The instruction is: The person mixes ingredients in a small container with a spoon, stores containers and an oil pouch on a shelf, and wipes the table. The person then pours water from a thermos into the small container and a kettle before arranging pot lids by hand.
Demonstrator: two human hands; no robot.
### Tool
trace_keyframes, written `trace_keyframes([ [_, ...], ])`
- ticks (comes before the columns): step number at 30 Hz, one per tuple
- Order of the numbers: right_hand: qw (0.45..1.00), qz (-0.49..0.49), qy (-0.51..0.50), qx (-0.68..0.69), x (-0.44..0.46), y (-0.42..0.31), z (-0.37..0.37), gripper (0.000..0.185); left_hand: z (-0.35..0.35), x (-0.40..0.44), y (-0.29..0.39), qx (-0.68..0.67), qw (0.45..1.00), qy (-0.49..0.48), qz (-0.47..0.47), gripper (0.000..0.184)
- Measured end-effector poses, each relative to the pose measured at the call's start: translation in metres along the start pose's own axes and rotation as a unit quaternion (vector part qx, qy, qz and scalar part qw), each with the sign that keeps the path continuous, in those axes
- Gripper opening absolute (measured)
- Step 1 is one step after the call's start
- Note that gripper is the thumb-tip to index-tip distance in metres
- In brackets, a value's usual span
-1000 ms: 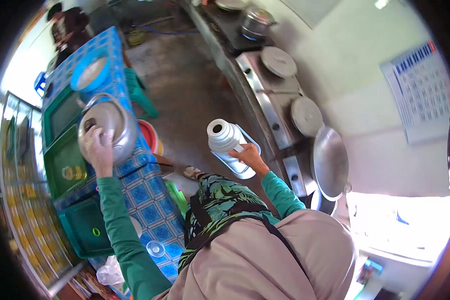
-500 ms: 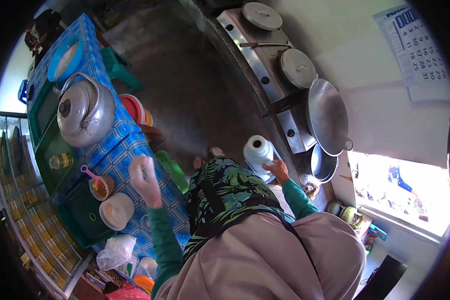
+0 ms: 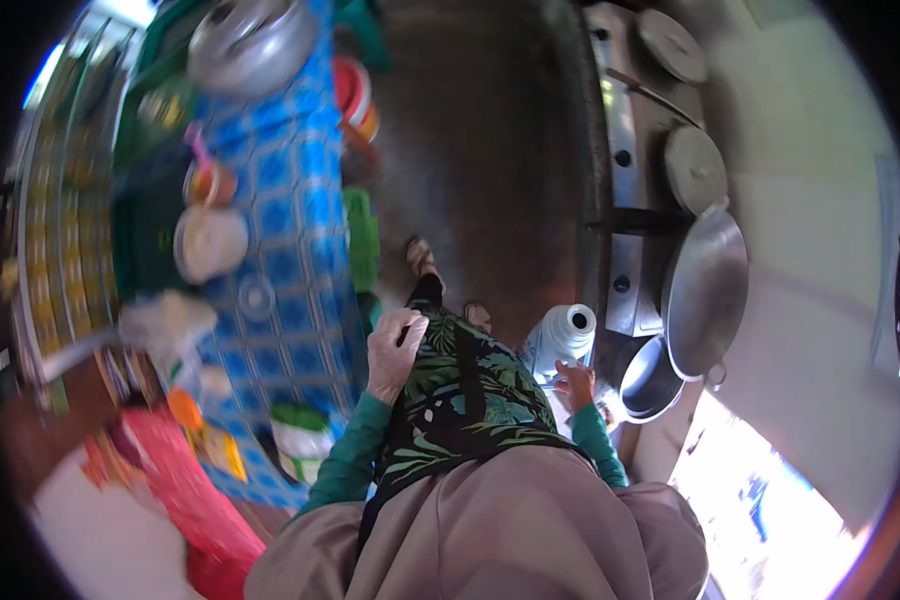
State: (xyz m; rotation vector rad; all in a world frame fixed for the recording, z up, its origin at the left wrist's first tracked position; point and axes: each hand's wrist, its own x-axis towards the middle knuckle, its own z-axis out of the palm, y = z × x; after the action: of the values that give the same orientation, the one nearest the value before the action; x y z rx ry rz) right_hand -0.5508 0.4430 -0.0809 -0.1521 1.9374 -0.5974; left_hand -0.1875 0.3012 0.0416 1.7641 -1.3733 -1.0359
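My left hand (image 3: 396,352), in a thin translucent glove, is held in front of the dark leaf-print apron (image 3: 470,385). Its fingers are curled in toward the thumb, and no object shows in them. My right hand (image 3: 576,384) is at the near side of a white ridged container (image 3: 562,335) with a dark round opening on top. The fingers of this hand are apart and slightly bent; they overlap the container's lower edge, and I cannot tell whether they touch it.
On the left stands a table with a blue checked cloth (image 3: 270,225), holding a large metal kettle (image 3: 255,50), a white tub (image 3: 212,245) and an orange container (image 3: 210,185). Along the right wall are a stove (image 3: 622,200), a wok (image 3: 708,295) and a deep pot (image 3: 652,378).
The view has swung round, so the table and stove appear shifted. My left hand has moved from beside the table to in front of the apron. My right hand has stayed near the white container.
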Motion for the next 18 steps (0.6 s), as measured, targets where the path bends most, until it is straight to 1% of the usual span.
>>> trace_keyframes([
  [1, 1.000, -0.003, -0.024, 0.006, 0.007, 0.001, -0.001, 0.038, 0.006, -0.020, -0.001, 0.000, 1.000, 0.003, -0.009, 0.015],
  [2, 0.998, -0.007, -0.026, -0.061, 0.014, 0.000, 0.002, 0.035, 0.009, -0.042, -0.001, 0.001, 1.000, 0.006, -0.018, 0.016],
  [3, 0.992, -0.027, -0.047, -0.114, 0.014, -0.007, 0.007, 0.031, 0.011, -0.067, -0.004, 0.005, 0.999, 0.039, -0.036, 0.016],
  [5, 0.987, -0.071, -0.079, -0.118, -0.002, -0.030, 0.027, 0.027, 0.009, -0.105, -0.015, -0.009, 0.994, 0.032, -0.108, 0.019],
  [6, 0.977, -0.078, -0.094, -0.173, 0.003, -0.036, 0.025, 0.033, 0.010, -0.129, -0.008, -0.014, 0.990, 0.059, -0.130, 0.022],
  [7, 0.967, -0.088, -0.124, -0.202, 0.004, -0.040, 0.021, 0.033, 0.010, -0.151, -0.004, -0.015, 0.984, 0.099, -0.150, 0.022],
  [8, 0.955, -0.136, -0.149, -0.216, 0.003, -0.045, 0.018, 0.037, 0.009, -0.171, -0.002, -0.006, 0.980, 0.111, -0.166, 0.024],
  [9, 0.940, -0.184, -0.178, -0.224, 0.002, -0.050, 0.021, 0.040, 0.006, -0.193, 0.001, 0.003, 0.976, 0.124, -0.180, 0.026],
  [10, 0.909, -0.207, -0.212, -0.292, -0.029, -0.083, 0.023, 0.043, 0.003, -0.216, 0.005, 0.004, 0.966, 0.164, -0.198, 0.026],
  [11, 0.888, -0.225, -0.249, -0.313, -0.031, -0.094, 0.018, 0.035, 0.001, -0.238, 0.008, 0.003, 0.957, 0.191, -0.221, 0.027],
  [12, 0.854, -0.272, -0.273, -0.349, -0.049, -0.112, 0.043, 0.026, -0.023, -0.233, -0.020, -0.014, 0.953, 0.195, -0.233, 0.029],
  [13, 0.849, -0.253, -0.314, -0.341, -0.088, -0.142, 0.052, 0.019, -0.027, -0.243, -0.023, -0.018, 0.945, 0.212, -0.249, 0.030],
  [15, 0.765, -0.324, -0.403, -0.385, -0.132, -0.188, 0.058, 0.014, -0.027, -0.272, -0.033, -0.022, 0.932, 0.266, -0.246, 0.031],
  [16, 0.777, -0.290, -0.412, -0.377, -0.167, -0.207, 0.061, 0.017, -0.028, -0.288, -0.035, -0.025, 0.919, 0.290, -0.265, 0.032],
  [17, 0.778, -0.329, -0.400, -0.356, -0.178, -0.217, 0.061, 0.019, -0.029, -0.303, -0.036, -0.030, 0.907, 0.310, -0.283, 0.032],
  [18, 0.738, -0.313, -0.431, -0.414, -0.225, -0.243, 0.070, 0.024, -0.033, -0.314, -0.032, -0.037, 0.895, 0.333, -0.294, 0.032],
])
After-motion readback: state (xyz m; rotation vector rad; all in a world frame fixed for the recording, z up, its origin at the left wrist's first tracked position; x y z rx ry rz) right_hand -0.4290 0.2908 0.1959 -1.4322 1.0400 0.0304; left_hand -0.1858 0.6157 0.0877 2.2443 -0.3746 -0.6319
